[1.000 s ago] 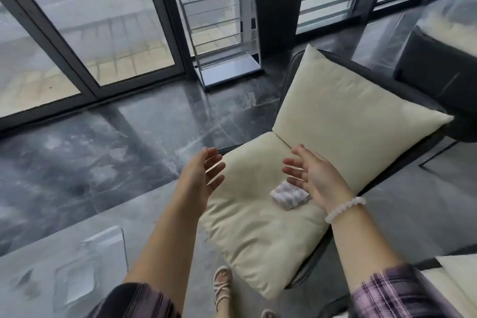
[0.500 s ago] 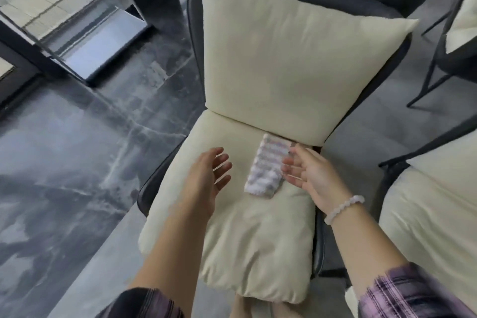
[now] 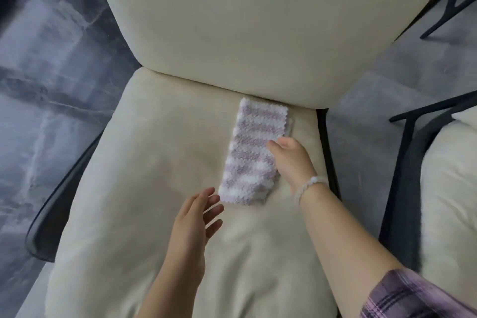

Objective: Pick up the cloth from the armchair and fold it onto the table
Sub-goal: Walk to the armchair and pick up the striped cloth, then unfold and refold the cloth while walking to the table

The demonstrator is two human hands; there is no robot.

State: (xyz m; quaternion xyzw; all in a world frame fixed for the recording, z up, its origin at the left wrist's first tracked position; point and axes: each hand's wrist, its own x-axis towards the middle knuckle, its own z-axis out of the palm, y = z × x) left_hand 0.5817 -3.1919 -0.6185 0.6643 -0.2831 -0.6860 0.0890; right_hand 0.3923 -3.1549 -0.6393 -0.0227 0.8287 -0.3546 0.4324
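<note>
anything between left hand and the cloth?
Nothing: in the head view only bare cream seat cushion separates the left hand fingertips from the striped cloth's near corner.

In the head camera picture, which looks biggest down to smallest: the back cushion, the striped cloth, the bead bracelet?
1. Back cushion, by far the largest, and its top is cropped.
2. Cloth, a narrow folded strip on the seat; the right hand covers part of one edge.
3. Bracelet, clearly the smallest.

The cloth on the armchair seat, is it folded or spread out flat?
Folded. The cloth lies as a narrow strip on the seat cushion, with a second layer's edge showing along its right side.
</note>
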